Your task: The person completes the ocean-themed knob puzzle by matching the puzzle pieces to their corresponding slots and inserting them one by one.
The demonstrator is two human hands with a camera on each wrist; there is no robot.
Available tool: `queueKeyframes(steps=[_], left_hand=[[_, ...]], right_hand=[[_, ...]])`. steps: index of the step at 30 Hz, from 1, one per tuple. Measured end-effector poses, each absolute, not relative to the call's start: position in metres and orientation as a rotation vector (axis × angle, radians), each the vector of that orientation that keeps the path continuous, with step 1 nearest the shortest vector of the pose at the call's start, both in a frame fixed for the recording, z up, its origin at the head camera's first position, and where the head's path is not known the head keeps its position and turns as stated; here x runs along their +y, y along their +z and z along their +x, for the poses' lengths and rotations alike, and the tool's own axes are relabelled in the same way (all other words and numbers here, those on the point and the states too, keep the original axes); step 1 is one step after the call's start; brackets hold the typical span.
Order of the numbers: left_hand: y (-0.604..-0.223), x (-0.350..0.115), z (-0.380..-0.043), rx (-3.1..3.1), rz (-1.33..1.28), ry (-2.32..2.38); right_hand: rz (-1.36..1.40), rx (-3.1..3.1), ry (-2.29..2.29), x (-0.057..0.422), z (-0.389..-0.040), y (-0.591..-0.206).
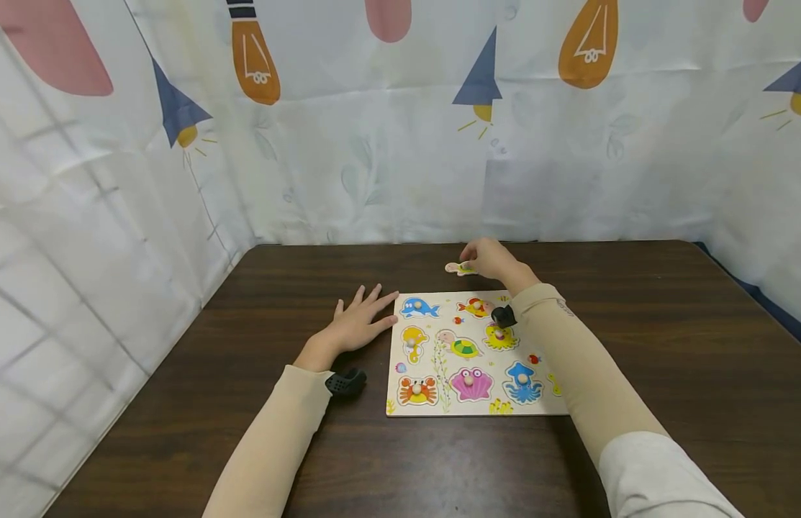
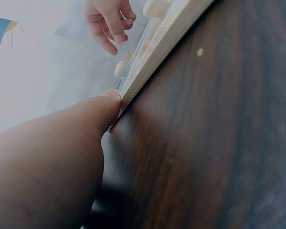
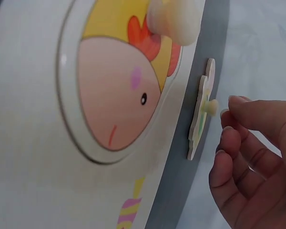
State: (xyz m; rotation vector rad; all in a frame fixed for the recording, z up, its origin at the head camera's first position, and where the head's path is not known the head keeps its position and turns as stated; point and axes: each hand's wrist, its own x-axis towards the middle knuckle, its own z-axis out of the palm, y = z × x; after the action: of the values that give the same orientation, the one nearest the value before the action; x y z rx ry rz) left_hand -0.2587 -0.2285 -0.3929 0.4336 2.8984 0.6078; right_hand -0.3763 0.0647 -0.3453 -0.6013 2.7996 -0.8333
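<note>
A wooden knob puzzle board (image 1: 439, 367) with sea animals lies on the brown table. My left hand (image 1: 353, 325) rests flat with spread fingers at its left edge; in the left wrist view the thumb (image 2: 97, 112) touches that edge. Beyond the far edge, my right hand (image 1: 494, 260) is over a loose turtle puzzle piece (image 1: 455, 269). In the right wrist view, the loosely bent fingers (image 3: 224, 167) stay just apart from the knob (image 3: 210, 107) of the turtle piece. The turtle place (image 1: 463, 347) on the board shows a printed turtle without a knob.
Knobbed pieces sit in the board, among them a whale (image 1: 418, 308), a crab (image 1: 417, 391), a shell (image 1: 471, 385) and a squid (image 1: 522, 383). My right forearm (image 1: 588, 367) covers the board's right side. A patterned curtain (image 1: 387, 158) hangs behind the table.
</note>
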Motion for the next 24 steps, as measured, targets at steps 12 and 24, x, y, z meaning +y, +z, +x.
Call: queueKeyframes(steps=[12,24], left_hand=[[-0.391,-0.228,-0.259,2.897,0.424,0.601],[-0.390,-0.225,-0.255,2.900,0.406,0.597]], right_hand=[[-0.572,2.814,-0.668,0.057,-0.383,-0.352],[-0.449,2.766,-0.744,0.059,-0.391,-0.357]])
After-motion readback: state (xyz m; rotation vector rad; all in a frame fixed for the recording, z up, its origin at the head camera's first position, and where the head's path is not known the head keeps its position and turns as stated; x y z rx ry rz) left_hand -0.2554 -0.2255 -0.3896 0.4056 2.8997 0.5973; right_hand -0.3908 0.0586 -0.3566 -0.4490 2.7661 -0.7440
